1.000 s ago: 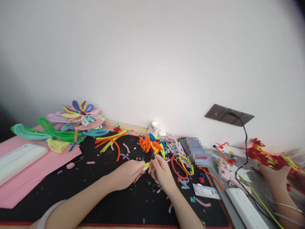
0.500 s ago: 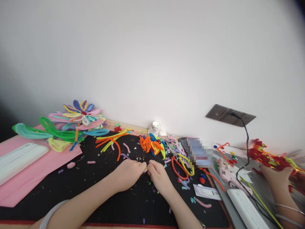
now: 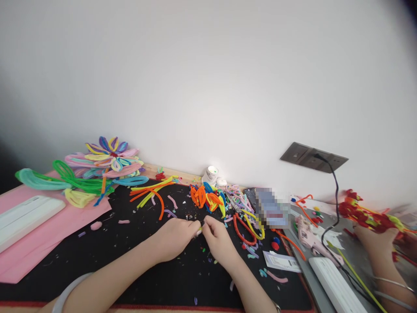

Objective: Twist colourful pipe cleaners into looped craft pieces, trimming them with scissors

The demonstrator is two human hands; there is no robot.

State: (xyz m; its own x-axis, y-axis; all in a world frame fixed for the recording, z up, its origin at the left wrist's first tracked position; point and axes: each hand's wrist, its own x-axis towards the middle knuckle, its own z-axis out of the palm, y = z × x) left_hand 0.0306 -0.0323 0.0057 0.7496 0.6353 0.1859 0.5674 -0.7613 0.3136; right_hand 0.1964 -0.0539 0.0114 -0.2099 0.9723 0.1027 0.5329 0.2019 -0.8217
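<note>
Over the black mat point(image 3: 137, 278) my left hand point(image 3: 176, 237) and my right hand point(image 3: 217, 239) meet almost fingertip to fingertip. Both are closed in a pinch. Something small and pale shows between the fingertips, too little of it to name. Just beyond them lies a pile of looped pipe cleaners point(image 3: 208, 198) in orange, blue and yellow. Red and yellow pipe-cleaner loops point(image 3: 244, 230) rest to the right of my right hand. Loose yellow and orange pipe cleaners point(image 3: 151, 191) lie beyond my left hand, with cut scraps scattered around.
A pipe-cleaner flower point(image 3: 112, 156) and pink paper point(image 3: 78, 221) with a white case point(image 3: 29, 217) are at left. A cup point(image 3: 211, 174) stands by the wall. At right are a phone point(image 3: 273, 208), pink glue gun point(image 3: 309, 237), cord point(image 3: 337, 195), and another person's hand point(image 3: 376, 243) holding red pipe-cleaner pieces.
My hands stay together in nearly the same place, the right fingertips shifting slightly. The whole view has moved a little. The other person's hand remains on the red pieces.
</note>
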